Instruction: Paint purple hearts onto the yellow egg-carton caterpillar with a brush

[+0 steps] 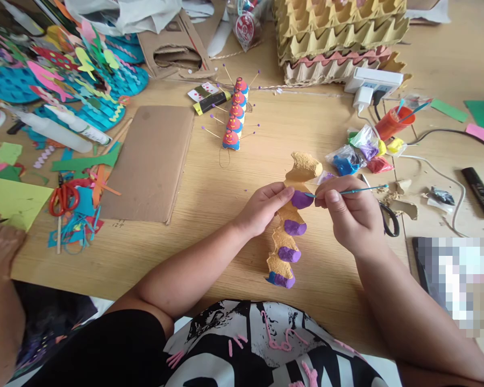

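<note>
We grip carton strip (pixel 283 237) in left hand (pixel 264 208); right hand (pixel 350 212) pinches tool (pixel 358 190), tip at purple clay (pixel 301 200).

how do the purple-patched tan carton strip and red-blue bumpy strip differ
The purple-patched tan carton strip is in the left hand; the red-blue bumpy strip lies on the table. The tan one shows bare carton; the red-blue one, smiling faces. Both are bumpy.

- Egg-carton strip (pixel 295 228): dial's centre, before the person (pixel 274 344)
- Caterpillar figure (pixel 235 122) over at eleven
- Egg trays (pixel 341 40) stacked just past twelve
- Cardboard sheet (pixel 149 166) at ten, scissors (pixel 65 199) out at nine
- Clay packets (pixel 370 150) toward half past one, cup (pixel 395 126) behind
</note>
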Tool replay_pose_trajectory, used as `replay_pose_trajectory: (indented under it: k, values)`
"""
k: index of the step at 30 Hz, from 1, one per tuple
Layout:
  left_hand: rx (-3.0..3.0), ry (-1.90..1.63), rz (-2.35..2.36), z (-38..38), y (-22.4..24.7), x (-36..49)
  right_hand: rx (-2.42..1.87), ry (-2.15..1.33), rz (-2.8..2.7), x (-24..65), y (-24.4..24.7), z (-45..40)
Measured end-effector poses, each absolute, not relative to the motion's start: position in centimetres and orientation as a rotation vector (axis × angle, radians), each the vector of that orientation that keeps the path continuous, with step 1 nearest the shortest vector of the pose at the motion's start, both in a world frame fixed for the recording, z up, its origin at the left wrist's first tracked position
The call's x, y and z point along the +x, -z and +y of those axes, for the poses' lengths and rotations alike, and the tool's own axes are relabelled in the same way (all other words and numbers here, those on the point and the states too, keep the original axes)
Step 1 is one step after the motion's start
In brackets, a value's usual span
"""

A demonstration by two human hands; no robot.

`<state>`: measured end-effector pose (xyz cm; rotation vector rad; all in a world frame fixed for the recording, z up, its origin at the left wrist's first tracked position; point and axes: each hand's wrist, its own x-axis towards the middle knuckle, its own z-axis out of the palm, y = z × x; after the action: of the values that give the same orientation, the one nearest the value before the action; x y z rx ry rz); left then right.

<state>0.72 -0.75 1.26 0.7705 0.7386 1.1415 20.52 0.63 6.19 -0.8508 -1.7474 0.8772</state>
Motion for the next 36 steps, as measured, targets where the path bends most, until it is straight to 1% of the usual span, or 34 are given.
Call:
replay_pose_trajectory:
  k: [15, 23, 28, 36]
  values:
    - [0.764, -1.144, 0.736, -0.62, -0.95, 0.79, -0.848, -0.731, -1.922, 20.67, -6.86, 0.28]
    - [0.784, -1.142, 0.737, -0.74, -0.48, 0.77, -0.854, -0.791, -1.759, 20.49, -6.52, 0.31]
    - [0.774, -1.145, 0.722, -0.69, -0.59, 0.81, -0.820, -0.840, -1.796, 20.47, -6.62, 0.28]
    - [0.796, -1.143, 0.742, -0.60, -0.63, 0.88, -0.733, -0.742, -1.837, 20.57, -6.11, 0.64]
